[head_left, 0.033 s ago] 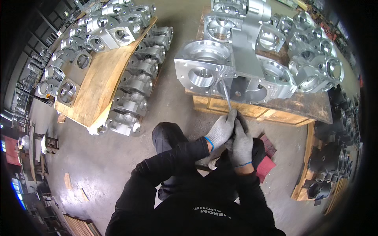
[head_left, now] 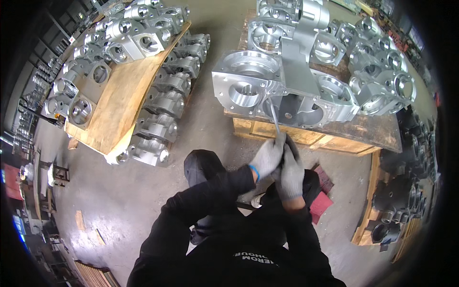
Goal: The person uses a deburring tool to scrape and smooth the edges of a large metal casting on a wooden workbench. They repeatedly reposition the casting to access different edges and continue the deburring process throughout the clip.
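Note:
In grey knit gloves, my left hand [head_left: 268, 157] and my right hand [head_left: 290, 173] are closed together on the near end of a slim metal rod tool [head_left: 275, 116]. Its grip is hidden in the gloves, so I cannot make out its exact kind. From there the rod slants up to a large silver metal casting [head_left: 299, 71] with machined round bores. The far tip lies at the casting's near face, just right of a round bore; whether it touches is unclear. A blue band circles my left wrist.
The casting rests on a wooden crate [head_left: 306, 136], with more castings [head_left: 377, 71] behind and to the right. At left, silver castings [head_left: 91, 91] stand on a plywood sheet [head_left: 114, 105] above others. Dark castings [head_left: 397, 196] sit on a pallet at right. Red scraps [head_left: 321, 203] lie beside my knee.

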The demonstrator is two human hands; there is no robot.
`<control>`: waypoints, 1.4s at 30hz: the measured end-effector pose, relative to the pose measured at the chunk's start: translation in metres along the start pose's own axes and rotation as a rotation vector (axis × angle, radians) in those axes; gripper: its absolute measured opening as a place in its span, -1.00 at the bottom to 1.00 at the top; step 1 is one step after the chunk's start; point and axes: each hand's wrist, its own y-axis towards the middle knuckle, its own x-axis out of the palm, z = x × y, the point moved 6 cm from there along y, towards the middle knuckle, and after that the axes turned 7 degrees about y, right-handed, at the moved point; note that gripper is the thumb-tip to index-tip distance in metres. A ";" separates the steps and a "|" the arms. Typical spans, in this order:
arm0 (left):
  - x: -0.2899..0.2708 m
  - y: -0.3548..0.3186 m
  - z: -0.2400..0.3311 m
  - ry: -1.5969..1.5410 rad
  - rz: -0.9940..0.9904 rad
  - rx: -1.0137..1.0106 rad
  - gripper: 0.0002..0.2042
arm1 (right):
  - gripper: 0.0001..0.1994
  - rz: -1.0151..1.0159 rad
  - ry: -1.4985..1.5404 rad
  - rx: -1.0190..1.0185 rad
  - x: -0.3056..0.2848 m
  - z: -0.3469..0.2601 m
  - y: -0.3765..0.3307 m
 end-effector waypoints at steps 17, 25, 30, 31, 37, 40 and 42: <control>-0.153 0.050 0.110 0.871 0.472 0.745 -0.54 | -0.62 -0.258 -1.386 -0.316 0.028 -0.062 -0.016; -0.147 0.063 0.100 1.120 0.706 0.741 -0.38 | -0.53 -0.405 -1.264 -0.308 0.032 -0.066 0.002; -0.149 0.070 0.095 1.184 0.658 0.660 -0.40 | -0.60 -0.438 -1.184 -0.373 0.040 -0.072 0.017; -0.148 0.071 0.096 1.194 0.649 0.678 -0.41 | -0.61 -0.470 -1.168 -0.300 0.040 -0.077 0.018; -0.147 0.063 0.106 1.117 0.659 0.736 -0.48 | -0.62 -0.504 -1.036 -0.273 0.038 -0.083 0.021; -0.144 0.057 0.112 1.136 0.703 0.821 -0.51 | -0.58 -0.485 -0.847 -0.265 0.028 -0.071 0.034; -0.143 0.060 0.109 1.191 0.695 0.780 -0.54 | -0.56 -0.428 -0.558 0.135 0.011 -0.063 0.023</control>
